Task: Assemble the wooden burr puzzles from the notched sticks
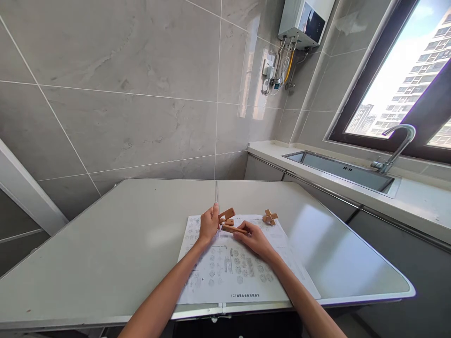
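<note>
My left hand [209, 223] is closed around a small cluster of wooden puzzle pieces [227, 216] held just above a printed instruction sheet [232, 270]. Beside it, my right hand [254, 238] pinches a long wooden stick [234, 229] that lies across toward the left hand's pieces. An assembled wooden cross-shaped puzzle [269, 217] rests on the sheet's far right corner, apart from both hands. The sheet lies on a grey-white table [116, 249].
A tiled wall stands behind the table. To the right runs a counter with a steel sink [343, 171] and a curved tap [396, 148] under a window. A wall-mounted water heater [305, 21] hangs at the upper right.
</note>
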The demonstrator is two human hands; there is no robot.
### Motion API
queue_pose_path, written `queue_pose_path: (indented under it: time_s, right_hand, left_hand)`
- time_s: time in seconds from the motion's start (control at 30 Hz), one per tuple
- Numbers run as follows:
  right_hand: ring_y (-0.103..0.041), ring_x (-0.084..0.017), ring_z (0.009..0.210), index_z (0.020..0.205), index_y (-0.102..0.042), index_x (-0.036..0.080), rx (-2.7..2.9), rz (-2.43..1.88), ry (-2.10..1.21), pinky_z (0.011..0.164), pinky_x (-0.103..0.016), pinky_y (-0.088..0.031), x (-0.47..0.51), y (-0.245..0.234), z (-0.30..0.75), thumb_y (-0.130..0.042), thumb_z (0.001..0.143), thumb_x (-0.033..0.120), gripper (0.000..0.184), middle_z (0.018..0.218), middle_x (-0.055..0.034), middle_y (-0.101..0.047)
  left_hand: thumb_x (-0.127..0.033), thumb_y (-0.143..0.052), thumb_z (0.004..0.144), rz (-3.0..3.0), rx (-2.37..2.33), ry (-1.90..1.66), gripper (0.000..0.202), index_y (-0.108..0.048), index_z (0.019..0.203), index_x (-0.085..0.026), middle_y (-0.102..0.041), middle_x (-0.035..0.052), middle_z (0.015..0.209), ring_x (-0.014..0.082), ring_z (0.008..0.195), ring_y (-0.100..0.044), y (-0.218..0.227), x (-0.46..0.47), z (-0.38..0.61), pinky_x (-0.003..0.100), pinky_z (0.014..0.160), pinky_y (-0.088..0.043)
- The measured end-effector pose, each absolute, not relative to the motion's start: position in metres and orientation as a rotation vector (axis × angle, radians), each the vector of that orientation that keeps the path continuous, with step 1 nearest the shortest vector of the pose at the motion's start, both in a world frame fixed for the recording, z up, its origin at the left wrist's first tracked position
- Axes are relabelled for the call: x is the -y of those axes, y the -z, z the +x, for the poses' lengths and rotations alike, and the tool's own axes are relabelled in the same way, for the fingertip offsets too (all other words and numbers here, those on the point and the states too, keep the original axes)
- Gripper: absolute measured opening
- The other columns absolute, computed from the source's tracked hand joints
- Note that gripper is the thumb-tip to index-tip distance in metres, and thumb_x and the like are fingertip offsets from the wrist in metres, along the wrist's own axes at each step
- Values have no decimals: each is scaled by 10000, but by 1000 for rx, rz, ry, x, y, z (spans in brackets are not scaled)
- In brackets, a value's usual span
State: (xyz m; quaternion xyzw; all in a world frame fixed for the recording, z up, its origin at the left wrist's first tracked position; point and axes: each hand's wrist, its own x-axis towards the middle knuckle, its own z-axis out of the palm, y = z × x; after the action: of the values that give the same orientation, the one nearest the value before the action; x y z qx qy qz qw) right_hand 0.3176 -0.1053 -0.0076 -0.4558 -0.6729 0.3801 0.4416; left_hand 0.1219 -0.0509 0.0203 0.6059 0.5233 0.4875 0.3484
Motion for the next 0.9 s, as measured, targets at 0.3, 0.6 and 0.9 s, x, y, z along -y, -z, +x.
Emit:
queue_pose_path:
  time_s: [0.3,0.6,0.9]
  right_hand:
    - [-598,-136,575,879,-526,234,1258,-956,-1148,563,-282,-445,100,6,322,-725,888,597,414,907,-47,-771]
    - [-529,-118,519,1049,-613,214,1091,-1049,-1004,464,-274,-401,91,11,328,-642,876,710,526,917,-60,-746]
    - [-522,-159,523,1245,-638,195,1182,-1087,-999,490,-286,-409,92,12,327,-568,890,749,662,642,17,-587]
  left_hand:
    - [-786,-506,903,1328,-1052,-1109,608,-595,870,-185,-475,-66,528,81,361,-395,-13,54,139,235,397,-391]
    - [-662,-610,918,1363,-779,-972,471,-560,984,-199,-561,-55,728,46,420,-425,-6,62,148,228,467,-465]
    - [-703,-610,891,1416,-760,-898,523,-548,977,-191,-566,-58,680,54,389,-417,-1,68,155,233,436,-434]
